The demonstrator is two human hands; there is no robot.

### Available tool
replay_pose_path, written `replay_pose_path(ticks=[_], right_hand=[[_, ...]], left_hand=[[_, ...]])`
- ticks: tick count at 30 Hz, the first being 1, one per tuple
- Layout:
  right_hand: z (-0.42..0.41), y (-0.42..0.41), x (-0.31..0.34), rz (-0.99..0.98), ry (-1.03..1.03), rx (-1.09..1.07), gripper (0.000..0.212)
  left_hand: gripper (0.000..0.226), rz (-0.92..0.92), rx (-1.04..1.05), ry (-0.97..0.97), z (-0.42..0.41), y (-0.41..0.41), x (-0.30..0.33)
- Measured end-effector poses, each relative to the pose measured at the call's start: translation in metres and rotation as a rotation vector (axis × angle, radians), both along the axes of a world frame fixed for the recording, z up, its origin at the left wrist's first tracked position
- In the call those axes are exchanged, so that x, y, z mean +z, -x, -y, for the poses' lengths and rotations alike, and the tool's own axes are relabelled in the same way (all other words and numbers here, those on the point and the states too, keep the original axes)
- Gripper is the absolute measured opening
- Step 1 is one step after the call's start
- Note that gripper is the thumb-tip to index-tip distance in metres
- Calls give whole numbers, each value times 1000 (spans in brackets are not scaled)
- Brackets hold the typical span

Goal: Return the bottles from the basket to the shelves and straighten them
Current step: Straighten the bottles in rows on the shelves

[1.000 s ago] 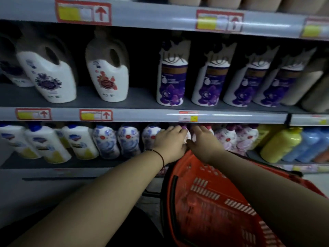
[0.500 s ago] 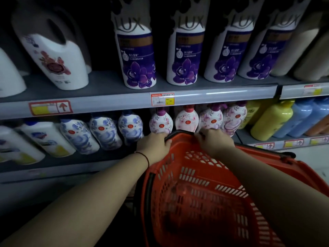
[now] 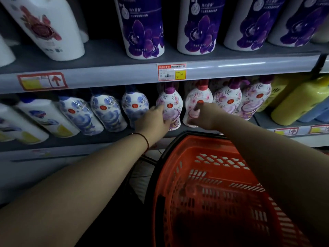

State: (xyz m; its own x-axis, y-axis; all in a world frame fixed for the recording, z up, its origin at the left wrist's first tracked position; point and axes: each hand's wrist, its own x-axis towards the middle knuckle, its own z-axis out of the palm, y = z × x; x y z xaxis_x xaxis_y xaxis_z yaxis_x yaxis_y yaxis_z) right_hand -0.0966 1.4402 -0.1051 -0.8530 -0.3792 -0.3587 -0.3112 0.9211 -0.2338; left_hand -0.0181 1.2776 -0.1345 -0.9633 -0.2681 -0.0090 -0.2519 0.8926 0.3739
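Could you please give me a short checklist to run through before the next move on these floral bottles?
1. Left hand on the purple-capped floral bottle: ok, fingers lie against its left side.
2. Right hand on the red-capped pink floral bottle: ok, it touches the front; the grip itself cannot be told.
3. Both bottles upright on the lower grey shelf: ok, roughly in line with their neighbours.
4. Labels facing forward: ok, the red round marks show.
5. Orange plastic basket emptied: ok for the part in view; no bottle shows inside.
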Motion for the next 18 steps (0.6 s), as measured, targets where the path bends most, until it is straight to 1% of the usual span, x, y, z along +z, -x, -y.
replay_pose_path(ticks=[3, 5, 7, 9, 12, 15, 18], right_hand=[[22, 15, -14, -15, 282, 2, 65], [35, 26, -26, -50, 334, 21, 69], [46, 36, -40, -53, 344, 15, 75], [53, 43, -50, -69, 350, 2, 74], [59, 48, -60, -99, 381, -53, 63], [63, 48, -64, -136, 415, -68, 57], [67, 52, -71, -173, 430, -28, 53]], left_hand=[[69, -26, 23, -41, 19, 22, -18], [77, -28, 8, -92, 28, 37, -28], [80, -46, -10, -105, 34, 51, -32], [72, -90, -24, -98, 35, 63, -34], [58, -116, -27, -115, 35, 74, -35], [55, -159, -17, -149, 35, 76, -37], [55, -164, 18, -150, 37, 78, -39]])
